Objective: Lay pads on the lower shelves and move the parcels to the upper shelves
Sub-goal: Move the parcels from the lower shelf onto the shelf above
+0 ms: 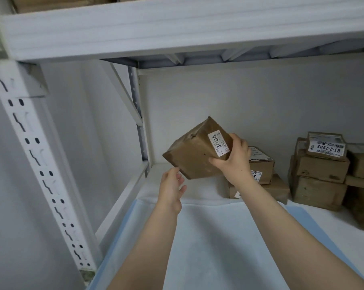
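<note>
My right hand (234, 158) grips a brown cardboard parcel (194, 152) with a white label by its right end and holds it tilted in the air above the lower shelf. Just below the parcel's lower left corner, my left hand (172, 186) is open and its fingertips are close to the box. A white pad with a blue border (214, 237) lies flat on the lower shelf under both arms. More brown parcels (319, 170) are stacked at the back right of this shelf.
The white beam of the upper shelf (177, 28) runs across the top, with brown parcels (62, 3) on it. A slotted white upright (39, 164) stands at the left. The grey back wall (239, 101) closes the shelf bay.
</note>
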